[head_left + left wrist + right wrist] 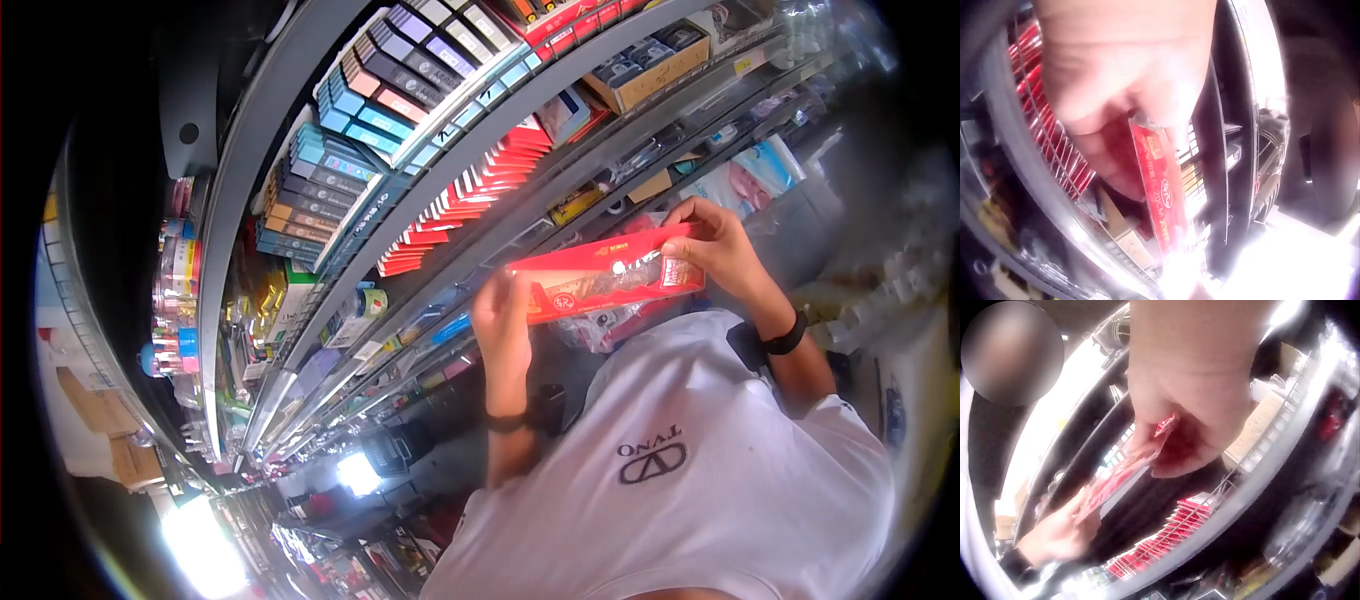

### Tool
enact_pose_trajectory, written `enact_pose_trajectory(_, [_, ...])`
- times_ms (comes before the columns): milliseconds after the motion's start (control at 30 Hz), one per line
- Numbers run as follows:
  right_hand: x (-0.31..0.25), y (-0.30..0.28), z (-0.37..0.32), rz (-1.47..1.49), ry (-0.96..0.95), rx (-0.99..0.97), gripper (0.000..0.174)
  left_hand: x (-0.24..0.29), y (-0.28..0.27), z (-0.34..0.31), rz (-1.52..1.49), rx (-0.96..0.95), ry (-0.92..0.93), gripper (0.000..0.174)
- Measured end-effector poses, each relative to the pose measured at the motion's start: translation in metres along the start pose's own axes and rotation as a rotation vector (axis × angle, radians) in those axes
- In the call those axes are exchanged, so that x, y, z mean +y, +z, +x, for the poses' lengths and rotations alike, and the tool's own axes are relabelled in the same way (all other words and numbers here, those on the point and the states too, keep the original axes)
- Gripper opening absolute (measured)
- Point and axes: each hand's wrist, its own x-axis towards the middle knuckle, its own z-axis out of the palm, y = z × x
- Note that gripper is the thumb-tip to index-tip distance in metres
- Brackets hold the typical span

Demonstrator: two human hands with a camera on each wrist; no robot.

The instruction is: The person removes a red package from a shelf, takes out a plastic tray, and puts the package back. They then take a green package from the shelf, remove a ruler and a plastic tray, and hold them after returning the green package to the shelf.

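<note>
A long, flat red package (580, 260) with a see-through front window is held level before the white shirt. My left hand (504, 320) grips one end of it. At the opposite end, my right hand (722, 248) pinches it, thumb on the front face. In the left wrist view, the package's narrow red side (1159, 178) carries "20CM" lettering and sticks out below the curled hand (1129, 69). The right wrist view shows the package (1113, 484) stretched between both hands; what lies inside the window is too blurred to name.
Curved grey store shelves rise in front. They hold rows of dark and light-blue boxes (400, 90), a slanted row of red packages (470, 195) in a wire-fronted rack, and a cardboard box (650, 75) of dark items. A lower shelf holds mixed plastic-wrapped goods. Bright lights (205, 545) glare at lower left.
</note>
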Motion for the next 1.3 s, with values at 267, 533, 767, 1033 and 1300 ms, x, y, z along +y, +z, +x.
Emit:
enact_pose_trajectory(267, [0.002, 0.003, 0.003, 0.043, 0.034, 0.025, 0.027, -0.006, -0.002, -0.001, -0.107, 0.104, 0.003, 0.016])
enact_pose_trajectory(533, [0.004, 0.009, -0.004, 0.284, 0.042, -0.291, 0.071, 0.013, 0.039, -0.012, 0.394, -0.177, 0.364, 0.014])
enact_pose_trajectory(767, [-0.023, 0.025, -0.006, 0.333, 0.128, -0.236, 0.073, 0.023, 0.077, -0.016, 0.739, -0.702, 0.583, 0.018])
enact_pose_trajectory(1033, [-0.011, -0.01, -0.011, 0.243, 0.278, -0.3, 0.049, -0.013, 0.021, 0.013, 0.376, 0.062, 0.367, 0.038])
enact_pose_trajectory(1300, [0.0, -0.01, 0.002, -0.238, 0.109, -0.368, 0.028, -0.018, -0.02, 0.002, 0.153, -0.21, -0.151, 0.024])
